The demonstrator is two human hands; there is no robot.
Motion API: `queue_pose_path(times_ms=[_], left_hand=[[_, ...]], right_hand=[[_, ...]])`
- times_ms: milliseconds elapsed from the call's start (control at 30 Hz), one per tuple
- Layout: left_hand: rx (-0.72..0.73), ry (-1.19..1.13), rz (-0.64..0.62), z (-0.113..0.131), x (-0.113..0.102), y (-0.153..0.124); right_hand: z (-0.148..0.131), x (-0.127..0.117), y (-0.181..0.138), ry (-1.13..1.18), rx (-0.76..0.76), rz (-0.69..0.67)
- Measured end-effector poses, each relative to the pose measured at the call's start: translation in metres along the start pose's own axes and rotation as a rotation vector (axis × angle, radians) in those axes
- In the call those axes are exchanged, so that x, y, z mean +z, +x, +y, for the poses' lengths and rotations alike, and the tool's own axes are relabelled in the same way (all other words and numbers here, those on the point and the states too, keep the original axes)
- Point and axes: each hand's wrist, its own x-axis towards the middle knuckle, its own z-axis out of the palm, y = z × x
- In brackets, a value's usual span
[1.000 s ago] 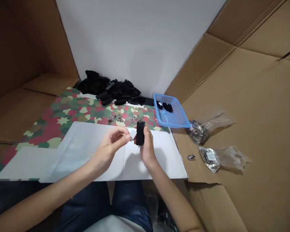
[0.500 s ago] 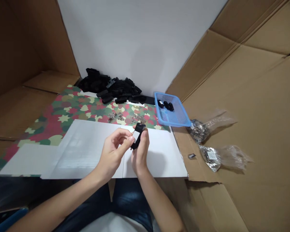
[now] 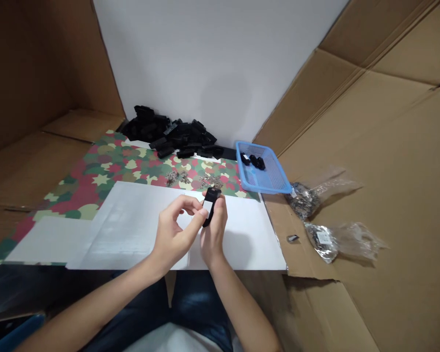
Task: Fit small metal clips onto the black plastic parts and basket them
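Observation:
A small black plastic case [image 3: 213, 195] with a white label on its face is held above the white sheets. My right hand [image 3: 215, 233] is closed around its right side and underside, thumb along the edge. My left hand [image 3: 176, 230] is curled in, its thumb tip pressed at the label's lower end and its index finger close to the case's left side. Its other fingers are partly hidden behind the thumb. Beyond the hands lie small metal pieces [image 3: 210, 181] and another little heap of metal pieces [image 3: 172, 177] on the camouflage-pattern cloth [image 3: 95, 168].
A pile of black plastic cases [image 3: 185, 137] lies against the white wall. The blue basket [image 3: 275, 185] at right holds several black cases. Two clear plastic bags of metal parts, a near one [image 3: 323, 239] and a far one [image 3: 304, 200], rest on cardboard beside a small shiny piece [image 3: 292, 238].
The black case has turned slightly more upright in my hands. My left thumb stays at the label. The whole view has shifted a little.

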Motion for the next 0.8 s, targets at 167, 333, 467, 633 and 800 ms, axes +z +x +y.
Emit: queue_pose_path(times_ms=[167,333,467,633,800], left_hand=[[0.175,0.209,0.007,-0.001,-0.006,0.003],[0.128,0.163,-0.008,-0.003,-0.009,0.004],[0.238,0.329,-0.054,-0.001,-0.014,0.007],[0.338,0.628,-0.149,0.007,-0.023,0.013],[0.278,0.742,-0.251,0.014,-0.027,0.018]], right_hand=[[-0.002,0.001,-0.001,0.013,0.024,-0.019],[-0.003,0.002,0.000,0.013,0.016,-0.040],[-0.006,0.002,0.000,-0.043,-0.055,-0.051],[-0.009,-0.002,0.000,-0.138,-0.059,-0.044],[-0.009,-0.008,0.000,-0.209,-0.007,-0.071]])
